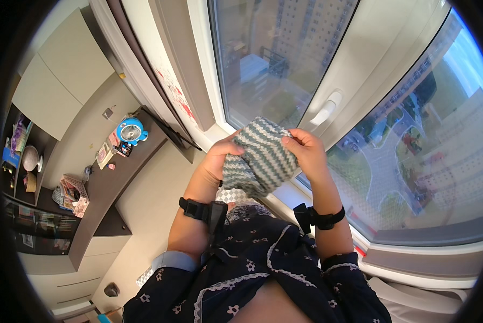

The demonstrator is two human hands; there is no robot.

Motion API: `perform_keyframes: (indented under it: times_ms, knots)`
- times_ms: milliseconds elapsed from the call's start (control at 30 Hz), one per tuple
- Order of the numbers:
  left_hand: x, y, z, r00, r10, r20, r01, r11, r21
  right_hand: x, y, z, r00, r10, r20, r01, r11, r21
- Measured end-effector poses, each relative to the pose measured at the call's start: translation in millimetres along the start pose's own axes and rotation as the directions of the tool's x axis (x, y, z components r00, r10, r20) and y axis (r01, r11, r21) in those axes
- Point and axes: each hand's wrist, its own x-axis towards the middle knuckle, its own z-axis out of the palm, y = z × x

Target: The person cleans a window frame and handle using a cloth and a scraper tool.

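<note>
A folded cloth [261,155] with green and white stripes is held up between my two hands, in front of the window. My left hand [222,155] grips its left side, the thumb lying on the fabric. At its upper right corner, my right hand [306,151] pinches the edge between thumb and fingers. The cloth's lower end hangs loose in a fold. Black straps with small boxes are worn on both forearms. The fingers behind the cloth are hidden.
Close beyond the hands is a window with a white handle [326,108]. A curved desk [116,177] at the left bears a blue fan [131,131], small boxes and a basket of papers [72,191]. Shelves stand farther left. A red object [360,251] lies by the sill.
</note>
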Motion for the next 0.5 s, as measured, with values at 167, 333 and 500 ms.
perform_keyframes:
  times_ms: [167, 333, 500]
  knots:
    - [2, 6, -18, 0.991, 0.036, -0.133, -0.002, 0.969, 0.249, -6, -1, 5, 0.981, 0.178, 0.075, -0.193, 0.905, 0.379]
    - [11, -7, -26, 0.943, 0.305, -0.136, -0.142, 0.735, 0.663, -8, -11, 2, 0.970, 0.221, 0.104, -0.241, 0.792, 0.562]
    - [11, -1, -23, 0.911, 0.330, -0.247, -0.018, 0.630, 0.776, -3, -6, -3, 0.965, 0.261, -0.008, -0.185, 0.709, 0.681]
